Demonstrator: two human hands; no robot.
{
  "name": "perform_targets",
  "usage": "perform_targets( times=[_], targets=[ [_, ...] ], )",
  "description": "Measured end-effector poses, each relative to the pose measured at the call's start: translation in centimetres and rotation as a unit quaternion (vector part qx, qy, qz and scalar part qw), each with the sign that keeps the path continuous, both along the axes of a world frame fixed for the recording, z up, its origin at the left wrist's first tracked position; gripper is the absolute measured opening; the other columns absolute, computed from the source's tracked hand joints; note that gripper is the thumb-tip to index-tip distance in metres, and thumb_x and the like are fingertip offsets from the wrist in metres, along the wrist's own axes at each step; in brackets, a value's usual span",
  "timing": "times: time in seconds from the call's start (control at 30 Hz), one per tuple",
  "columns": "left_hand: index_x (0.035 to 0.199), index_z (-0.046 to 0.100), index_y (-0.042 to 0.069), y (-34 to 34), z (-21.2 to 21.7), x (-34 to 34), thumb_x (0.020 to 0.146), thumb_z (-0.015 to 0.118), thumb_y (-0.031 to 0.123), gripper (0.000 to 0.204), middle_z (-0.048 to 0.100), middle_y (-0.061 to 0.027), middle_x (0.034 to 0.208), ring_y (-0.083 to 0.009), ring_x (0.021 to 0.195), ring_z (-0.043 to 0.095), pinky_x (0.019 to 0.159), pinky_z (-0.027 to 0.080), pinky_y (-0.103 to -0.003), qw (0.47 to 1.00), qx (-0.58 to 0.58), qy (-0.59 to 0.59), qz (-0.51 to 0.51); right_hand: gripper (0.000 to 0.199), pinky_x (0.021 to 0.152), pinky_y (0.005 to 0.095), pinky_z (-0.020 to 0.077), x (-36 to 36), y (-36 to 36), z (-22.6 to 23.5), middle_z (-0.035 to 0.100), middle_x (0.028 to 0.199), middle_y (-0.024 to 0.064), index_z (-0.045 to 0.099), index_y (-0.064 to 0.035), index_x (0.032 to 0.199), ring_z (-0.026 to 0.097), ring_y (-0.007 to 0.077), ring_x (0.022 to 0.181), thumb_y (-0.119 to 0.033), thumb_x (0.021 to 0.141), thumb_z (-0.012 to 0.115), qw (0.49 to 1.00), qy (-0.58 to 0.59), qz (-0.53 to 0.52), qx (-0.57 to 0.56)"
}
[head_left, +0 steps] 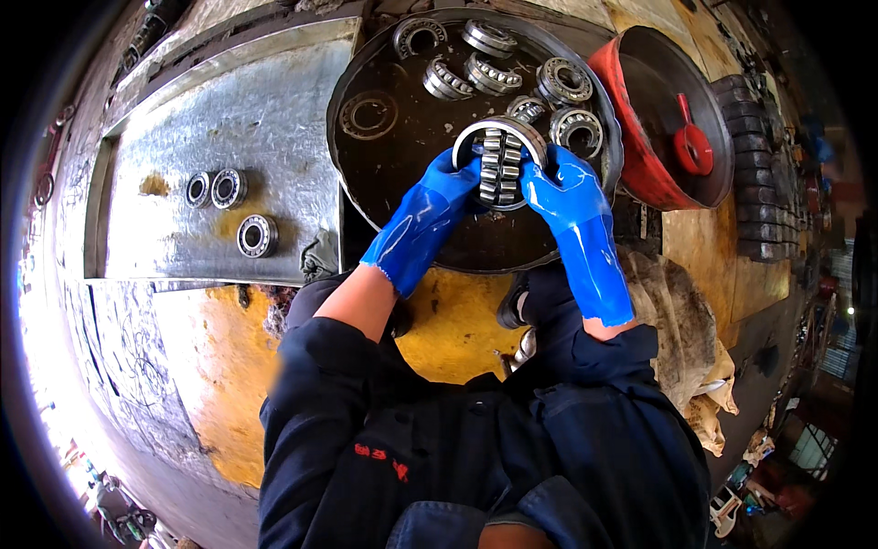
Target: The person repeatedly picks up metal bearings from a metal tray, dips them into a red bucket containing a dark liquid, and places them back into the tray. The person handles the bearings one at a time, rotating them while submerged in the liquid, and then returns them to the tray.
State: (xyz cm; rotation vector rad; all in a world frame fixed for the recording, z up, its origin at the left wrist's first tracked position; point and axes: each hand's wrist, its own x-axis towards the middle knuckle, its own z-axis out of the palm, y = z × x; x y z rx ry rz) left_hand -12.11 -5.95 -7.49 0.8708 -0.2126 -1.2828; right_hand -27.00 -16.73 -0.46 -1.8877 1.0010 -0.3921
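Note:
Between my two blue-gloved hands is a large roller bearing (501, 165), held over a round pan (366, 197) of dark liquid. Its inner part, with two rows of shiny rollers, sits turned crosswise inside the outer ring. My left hand (450, 183) grips the left side of the ring. On the right side, my right hand (560, 188) is closed round the ring's edge. Just beyond my hands, several more bearings (564, 82) lie in the pan, some with their rollers tilted out. One bearing (369, 115) at the left is under the liquid.
A metal tray (265, 119) on the left holds three smaller bearings (257, 236) and a grey-green rag (319, 255) at its corner. At the right stands a red basin (631, 137) with a red ladle-like tool (692, 146) inside. Beside it are stacked dark ribbed pieces (755, 174).

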Motion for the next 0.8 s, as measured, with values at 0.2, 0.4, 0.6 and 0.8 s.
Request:
perform_targets(
  times=[0.2,0.4,0.6,0.8],
  targets=[
    [0.122,0.06,0.004,0.1,-1.0,0.2,0.098,0.061,0.017,0.027,0.069,-0.0128,0.096,-0.026,0.076,0.07,0.062,0.06,-0.045,0.99,0.133,-0.04,-0.041,0.029,0.072,0.031,0.0525,0.4,-0.2,-0.4,0.072,0.088,0.0089,0.068,0.0028,0.109,0.063,0.012,0.077,-0.021,0.094,0.064,0.996,0.081,-0.003,-0.045],
    [0.12,0.06,0.004,0.2,-0.9,-0.5,0.099,0.058,0.02,0.026,0.069,-0.0166,0.092,-0.0307,0.071,0.07,0.054,0.06,-0.05,0.985,0.168,-0.003,-0.042,0.031,0.073,0.0349,0.0537,0.7,-0.2,-0.1,0.072,0.088,0.014,0.068,0.0036,0.107,0.066,0.0167,0.077,-0.023,0.092,0.064,0.987,0.124,0.012,-0.1],
    [0.119,0.058,-0.002,0.3,0.3,-0.4,0.099,0.056,0.02,0.03,0.069,-0.0175,0.088,-0.0296,0.068,0.071,0.055,0.06,-0.044,0.981,0.178,-0.044,-0.063,0.034,0.076,0.0369,0.0543,0.5,0.4,0.0,0.073,0.092,0.0169,0.067,0.0043,0.107,0.069,0.0197,0.081,-0.026,0.092,0.065,0.981,0.144,0.008,-0.127],
    [0.116,0.06,-0.006,0.9,1.3,0.2,0.099,0.058,0.031,0.041,0.072,-0.0193,0.089,-0.029,0.069,0.073,0.056,0.059,-0.036,0.963,0.23,-0.104,-0.098,0.039,0.066,0.0333,0.0543,0.5,0.1,-1.4,0.071,0.089,0.0112,0.066,0.0012,0.114,0.067,0.019,0.078,-0.032,0.093,0.064,0.99,0.136,-0.039,0.016]
  ],
)
